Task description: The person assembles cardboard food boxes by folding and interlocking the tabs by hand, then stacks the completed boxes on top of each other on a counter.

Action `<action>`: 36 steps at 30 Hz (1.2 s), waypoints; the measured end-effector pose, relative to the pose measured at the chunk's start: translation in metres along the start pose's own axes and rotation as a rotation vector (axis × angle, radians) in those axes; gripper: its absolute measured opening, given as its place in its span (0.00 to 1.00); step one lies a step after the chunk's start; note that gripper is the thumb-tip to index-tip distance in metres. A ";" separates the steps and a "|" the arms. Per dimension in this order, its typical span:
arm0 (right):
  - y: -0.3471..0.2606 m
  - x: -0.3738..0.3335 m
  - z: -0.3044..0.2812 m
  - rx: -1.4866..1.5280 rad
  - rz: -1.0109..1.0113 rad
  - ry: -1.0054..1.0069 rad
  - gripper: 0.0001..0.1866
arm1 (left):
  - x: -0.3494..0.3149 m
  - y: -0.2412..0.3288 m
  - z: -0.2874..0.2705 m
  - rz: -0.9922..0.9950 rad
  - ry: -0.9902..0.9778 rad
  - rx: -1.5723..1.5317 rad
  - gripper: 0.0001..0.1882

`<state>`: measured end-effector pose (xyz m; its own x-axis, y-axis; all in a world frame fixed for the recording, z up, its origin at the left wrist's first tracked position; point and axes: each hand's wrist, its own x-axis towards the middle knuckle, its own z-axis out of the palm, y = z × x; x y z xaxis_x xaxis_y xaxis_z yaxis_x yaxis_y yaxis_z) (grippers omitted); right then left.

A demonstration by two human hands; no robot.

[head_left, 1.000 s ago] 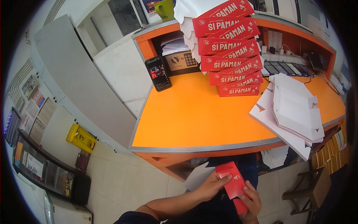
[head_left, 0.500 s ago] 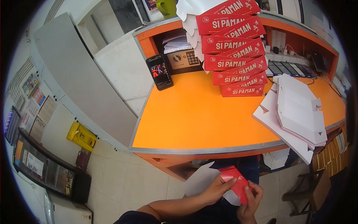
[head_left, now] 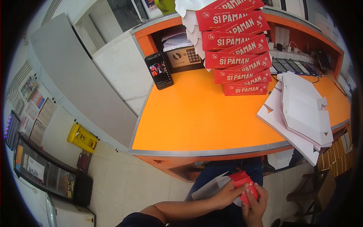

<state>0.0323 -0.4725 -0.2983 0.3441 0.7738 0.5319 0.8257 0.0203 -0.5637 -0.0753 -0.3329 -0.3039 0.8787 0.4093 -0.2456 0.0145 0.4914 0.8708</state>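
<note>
A partly folded red-and-white cardboard box (head_left: 240,178) is held over my lap, below the desk's front edge. My left hand (head_left: 230,195) grips its near red end, thumb pressed on the card. From the right, my right hand (head_left: 256,203) closes its fingers round the same red end. A white flap of the box sticks out to the left, past my left hand. On the orange desk (head_left: 189,125) stands a tall stack of red boxes (head_left: 242,62), each set at an angle to the one below. Flat white box blanks (head_left: 305,108) lie at the desk's right, overhanging the front edge.
A phone (head_left: 159,71) leans at the back left, near a small safe (head_left: 183,56) with papers on it. Several dark devices (head_left: 293,67) lie in the right shelf. A wooden stool (head_left: 312,189) stands at the right, a yellow bin (head_left: 82,137) at the left.
The red end of the box has bent inward, more folded between my hands. Both hands have shifted slightly right and now sit closer together. The white flap has swung lower.
</note>
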 end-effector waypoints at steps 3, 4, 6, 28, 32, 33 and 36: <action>-0.003 -0.007 0.003 -0.002 0.060 0.043 0.23 | -0.001 0.000 0.003 -0.060 -0.044 0.034 0.15; -0.003 -0.011 0.006 0.003 0.083 0.065 0.23 | -0.003 0.002 0.005 -0.079 -0.060 0.047 0.16; -0.003 -0.016 0.010 -0.029 0.118 0.101 0.23 | -0.002 -0.006 0.017 0.019 -0.047 0.018 0.17; 0.023 -0.021 -0.022 0.332 0.265 0.037 0.08 | -0.008 0.018 -0.001 0.103 -0.540 0.886 0.08; 0.019 -0.019 -0.017 0.078 0.302 0.117 0.12 | -0.003 0.012 -0.003 0.028 -0.419 0.863 0.11; 0.021 -0.023 -0.012 0.056 0.336 0.169 0.13 | -0.002 0.008 -0.003 0.078 -0.372 0.841 0.11; 0.020 -0.023 -0.007 0.004 0.388 0.267 0.15 | -0.004 0.008 -0.001 0.162 -0.255 0.833 0.15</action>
<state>0.0443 -0.4941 -0.3173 0.7305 0.5347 0.4249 0.6118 -0.2357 -0.7551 -0.0787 -0.3299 -0.2968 0.9783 0.1924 -0.0768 0.1362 -0.3180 0.9383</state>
